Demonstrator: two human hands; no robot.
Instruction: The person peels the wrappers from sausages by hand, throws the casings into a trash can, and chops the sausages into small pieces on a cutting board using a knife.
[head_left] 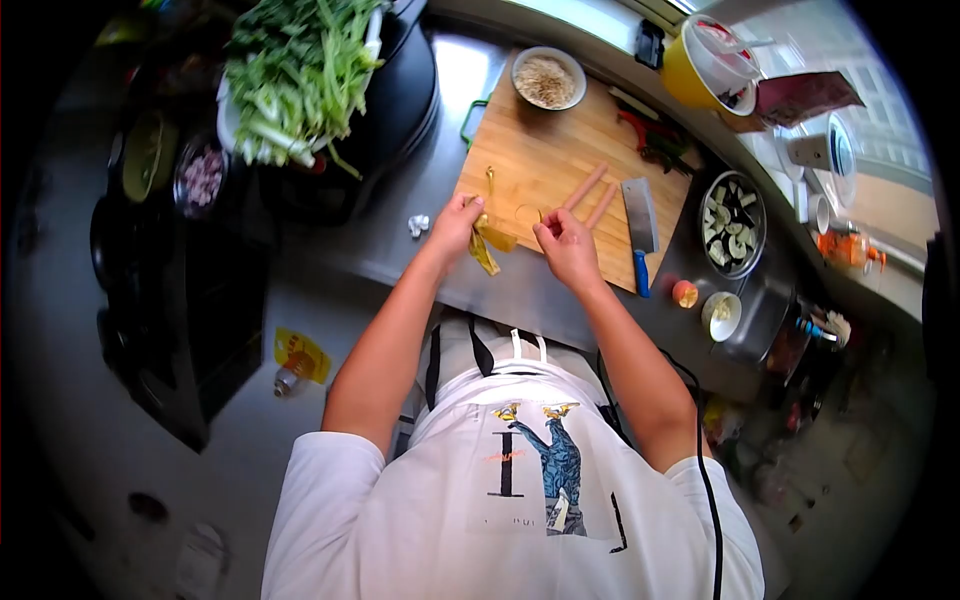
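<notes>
Place: kitchen
Prep surface: pale wooden cutting board [535, 150] on a grey metal table [370, 240]
Blade: blue-handled steel cleaver [640, 225]
Far left: leafy green vegetables [300, 90]

The cleaver [641, 222] has a blue handle [641, 273], the cutting board [520, 150] is yellowish tan, and the shirt [470, 440] is white with a blue-and-black print [560, 470].

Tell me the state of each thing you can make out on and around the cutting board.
Left hand: closed on a limp strip
Right hand: fingers bunched; grip unclear
Cutting board: flat, partly covered
Cleaver: lying flat, unheld
Pink sticks: two, side by side
Shreds: heaped in a bowl
Vegetable pieces: cut, in a metal bowl
Leafy greens: piled loosely
White scrap: crumpled
</notes>
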